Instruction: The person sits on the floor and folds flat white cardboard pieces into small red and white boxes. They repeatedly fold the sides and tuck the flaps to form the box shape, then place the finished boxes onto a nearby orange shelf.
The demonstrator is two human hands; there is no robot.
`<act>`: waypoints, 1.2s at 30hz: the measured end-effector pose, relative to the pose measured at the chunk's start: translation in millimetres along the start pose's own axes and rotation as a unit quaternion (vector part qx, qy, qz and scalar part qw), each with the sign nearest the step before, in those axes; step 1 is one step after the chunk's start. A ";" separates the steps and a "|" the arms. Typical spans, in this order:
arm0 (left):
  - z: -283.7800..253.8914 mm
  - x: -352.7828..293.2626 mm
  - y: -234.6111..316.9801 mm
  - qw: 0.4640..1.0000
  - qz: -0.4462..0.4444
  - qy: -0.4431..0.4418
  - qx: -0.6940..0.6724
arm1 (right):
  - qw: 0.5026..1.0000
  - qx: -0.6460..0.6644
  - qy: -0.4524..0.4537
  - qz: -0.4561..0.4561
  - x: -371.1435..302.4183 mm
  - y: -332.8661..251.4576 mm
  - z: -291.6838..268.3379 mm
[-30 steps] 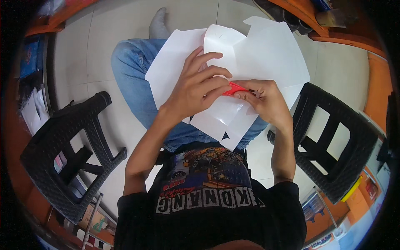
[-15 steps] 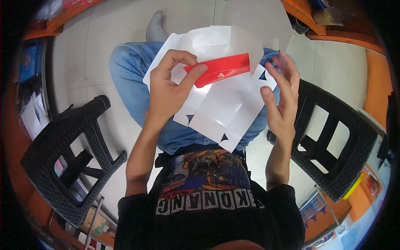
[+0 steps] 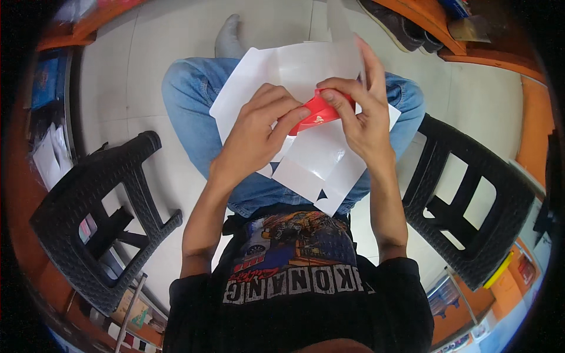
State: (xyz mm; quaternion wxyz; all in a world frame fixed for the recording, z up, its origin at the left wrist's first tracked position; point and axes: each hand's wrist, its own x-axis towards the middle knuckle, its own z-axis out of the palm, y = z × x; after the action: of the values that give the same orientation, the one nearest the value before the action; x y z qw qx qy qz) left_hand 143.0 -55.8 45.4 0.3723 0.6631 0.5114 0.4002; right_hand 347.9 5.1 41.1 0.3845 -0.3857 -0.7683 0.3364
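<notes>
1. While our L hand [image 3: 250, 132] pinches the L end of the red piece [image 3: 315, 113], thumb on top & other fingers curled, our R hand [image 3: 371, 126] has thumb & a finger on its R end; both grips are closed on it.
2. Half a sec ago only L had it; R was apart, to the right, fingers loosely spread. R has since come in.
3. Red piece now: directly btwn the two grips, over the white card [image 3: 309, 154]. It looks bent & shorter, vs. long & fairly straight 0.5 s ago. Small pale mark on it faces us, btwn the thumbs. Can't tell if its underside touches the card.
4. White card lies across our lap, under & around both grips. Dark triangular cut-outs [image 3: 322, 195] show along its edge on our side of the grips, approx. as before.
5. Raised flap [image 3: 343, 26] of the card stands just beyond the R grip, seen as a narrow strip; 0.5 s ago it spread wide there. A raised R finger is right beside its edge, contact unclear.
6. W/ the flap narrower, dark shoes [image 3: 391, 25] far beyond the R grip show more, as does the R knee of our jeans [image 3: 188, 112].
7. Grey sock [image 3: 228, 38]: beyond the L grip, well apart.
8. Black L stool [image 3: 65, 203] & black R stool [image 3: 513, 217] flank the grips, each well out to its side, approx. unmoved.
</notes>
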 end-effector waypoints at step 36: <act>50.8 -105.3 -20.4 0.942 0.044 -0.311 0.121 | 0.978 -0.074 0.197 0.003 241.2 25.4 -311.9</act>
State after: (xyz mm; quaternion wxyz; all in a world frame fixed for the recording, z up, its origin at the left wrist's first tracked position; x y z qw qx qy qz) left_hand 165.1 -158.8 -9.2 0.4114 0.8165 0.3851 0.1255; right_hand 523.6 291.2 249.5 0.4976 -0.4742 -0.6988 0.1978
